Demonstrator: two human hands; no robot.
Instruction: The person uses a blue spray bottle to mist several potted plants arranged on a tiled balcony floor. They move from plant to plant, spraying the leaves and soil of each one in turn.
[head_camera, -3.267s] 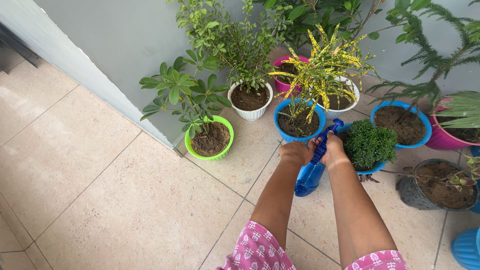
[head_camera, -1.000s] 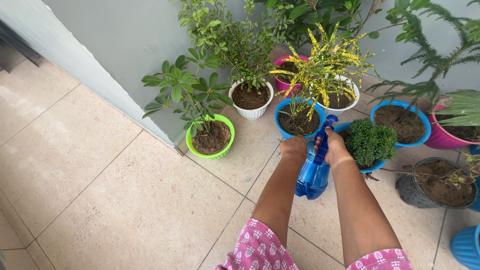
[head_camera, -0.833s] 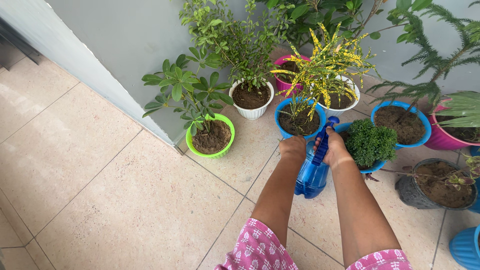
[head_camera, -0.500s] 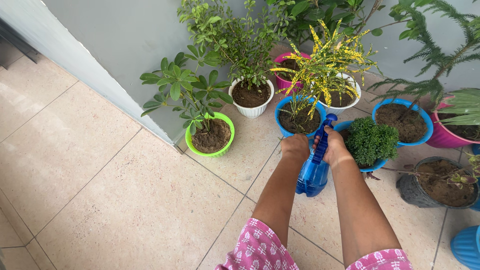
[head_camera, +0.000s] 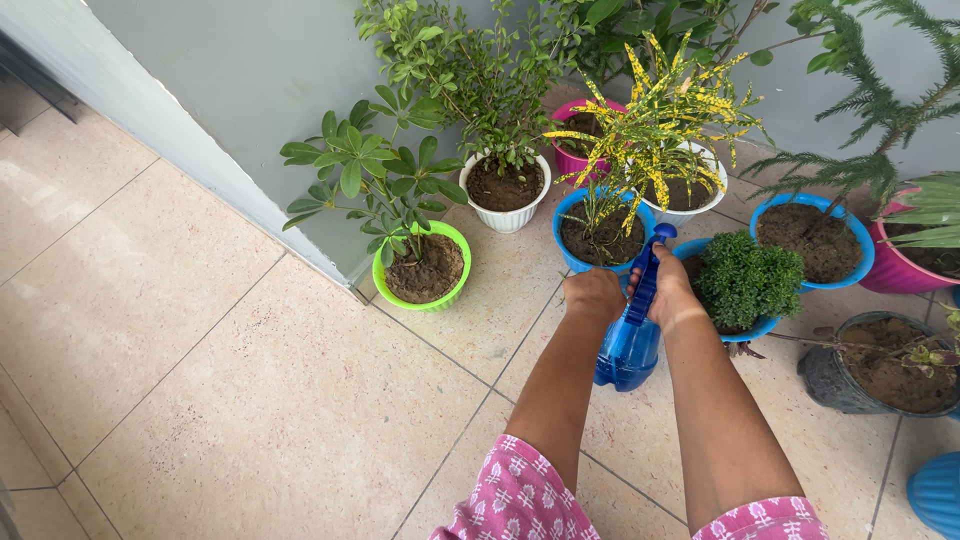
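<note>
Head view, centre right of frame: translucent blue plastic spray bottle gripped by both hands, right hand wrapped around its darker trigger head, left hand fisted alongside. Above: round glossy blue pot of yellow-speckled foliage; left, lime-green pot on smooth beige tiles.

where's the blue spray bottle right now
In the head view, right of centre, the blue spray bottle is held above the tiled floor between the left hand and right hand, its nozzle toward the blue pot with the yellow-green plant.
</note>
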